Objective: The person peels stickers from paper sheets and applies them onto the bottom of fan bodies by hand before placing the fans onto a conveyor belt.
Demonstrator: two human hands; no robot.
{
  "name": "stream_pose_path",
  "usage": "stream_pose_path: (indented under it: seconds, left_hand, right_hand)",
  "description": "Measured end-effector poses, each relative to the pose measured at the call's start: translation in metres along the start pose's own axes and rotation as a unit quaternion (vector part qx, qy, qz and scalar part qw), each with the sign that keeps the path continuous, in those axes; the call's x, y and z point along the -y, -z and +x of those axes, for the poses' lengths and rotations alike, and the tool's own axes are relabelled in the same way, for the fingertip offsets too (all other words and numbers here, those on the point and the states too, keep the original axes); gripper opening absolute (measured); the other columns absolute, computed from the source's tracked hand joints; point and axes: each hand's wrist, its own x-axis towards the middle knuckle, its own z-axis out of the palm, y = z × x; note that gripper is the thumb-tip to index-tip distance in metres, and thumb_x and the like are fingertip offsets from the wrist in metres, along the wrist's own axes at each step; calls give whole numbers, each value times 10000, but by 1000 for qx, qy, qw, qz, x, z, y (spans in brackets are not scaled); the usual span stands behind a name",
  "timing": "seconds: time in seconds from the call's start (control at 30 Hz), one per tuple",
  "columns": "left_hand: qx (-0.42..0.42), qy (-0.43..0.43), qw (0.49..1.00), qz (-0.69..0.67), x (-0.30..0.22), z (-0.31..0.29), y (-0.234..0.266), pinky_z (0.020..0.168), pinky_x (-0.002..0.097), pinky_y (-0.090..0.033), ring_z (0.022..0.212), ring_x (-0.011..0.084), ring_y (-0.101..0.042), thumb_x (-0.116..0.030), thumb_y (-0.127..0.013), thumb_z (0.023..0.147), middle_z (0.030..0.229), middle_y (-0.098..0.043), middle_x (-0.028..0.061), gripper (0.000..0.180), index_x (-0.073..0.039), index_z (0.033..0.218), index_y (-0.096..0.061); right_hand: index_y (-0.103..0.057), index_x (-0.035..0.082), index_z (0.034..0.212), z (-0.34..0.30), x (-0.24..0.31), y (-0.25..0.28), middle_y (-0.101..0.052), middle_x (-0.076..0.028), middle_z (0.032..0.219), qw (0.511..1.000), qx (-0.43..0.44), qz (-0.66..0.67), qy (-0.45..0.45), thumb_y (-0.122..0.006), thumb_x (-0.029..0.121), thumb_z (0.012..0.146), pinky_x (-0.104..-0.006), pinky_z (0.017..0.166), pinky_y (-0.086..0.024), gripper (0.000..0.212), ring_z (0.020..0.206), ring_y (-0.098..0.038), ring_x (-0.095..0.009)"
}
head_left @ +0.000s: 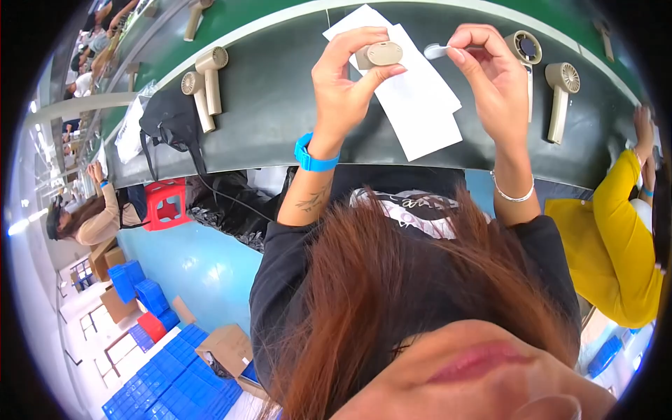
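My left hand (339, 91) is closed around a beige handheld fan (384, 53), gripping it between thumb and fingers. The fan's flat oval end faces up; the rest of it is mostly hidden. A short way to the right, my right hand (493, 80) pinches a small whitish oval piece (435, 51), thin and sticker-like, between thumb and forefinger. The piece and the fan are apart. Both hands are raised over white paper sheets (420, 119) that overlap on the dark work surface (280, 98).
Two beige fans (212, 77) lie to the left, near a black backpack (170, 120). Right of my right hand are more fans (558, 105). A person in a yellow top (612, 238) sits close on the right. A red stool (166, 204) and blue crates (171, 381) stand on the left.
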Motion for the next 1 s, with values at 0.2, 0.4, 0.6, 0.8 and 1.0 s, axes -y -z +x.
stream_pose_path:
  seconds: [0.2, 0.4, 0.6, 0.8, 1.0]
  left_hand:
    - [-22, 18, 993, 118, -12, -12, -4, 586, 215, -497, 699, 100, -605, 21, -786, 639, 1015, -654, 91, 349, -35, 965, -673]
    - [24, 96, 993, -62, -21, -17, -6, 728, 301, -595, 858, 233, -670, 141, -676, 710, 1134, -582, 170, 373, 61, 1069, -616]
    - [51, 149, 979, -129, -21, -16, 1, 730, 305, -595, 871, 245, -667, 156, -652, 726, 1174, -556, 190, 383, 77, 1097, -599]
    - [67, 135, 979, -134, -16, -16, 2, 746, 297, -586, 901, 232, -656, 134, -658, 740, 1186, -557, 181, 370, 70, 1102, -609]
    - [68, 135, 980, -128, -15, -15, 4, 748, 289, -583, 905, 214, -648, 128, -657, 745, 1175, -566, 175, 361, 56, 1096, -621]
  right_hand:
    - [-559, -34, 970, -11, 17, -12, -570, -60, 951, 997, 37, 54, -40, -591, -6, 876, -242, 839, -429, 103, 893, -539, -118]
    - [-446, -8, 1108, -10, 17, -29, -566, -69, 886, 990, 33, 114, -79, -612, -55, 838, -266, 850, -458, 321, 1021, -586, -189]
    - [-430, 13, 1103, -7, 29, -33, -575, -70, 859, 990, 18, 48, -130, -619, -83, 816, -274, 858, -469, 357, 1015, -596, -202]
    - [-420, 20, 1108, -8, 34, -32, -591, -76, 862, 991, 12, 13, -133, -629, -84, 808, -278, 860, -475, 380, 1014, -605, -212]
    - [-417, 24, 1097, -7, 33, -34, -600, -74, 847, 992, 19, -8, -122, -630, -74, 813, -277, 855, -476, 369, 1003, -611, -211]
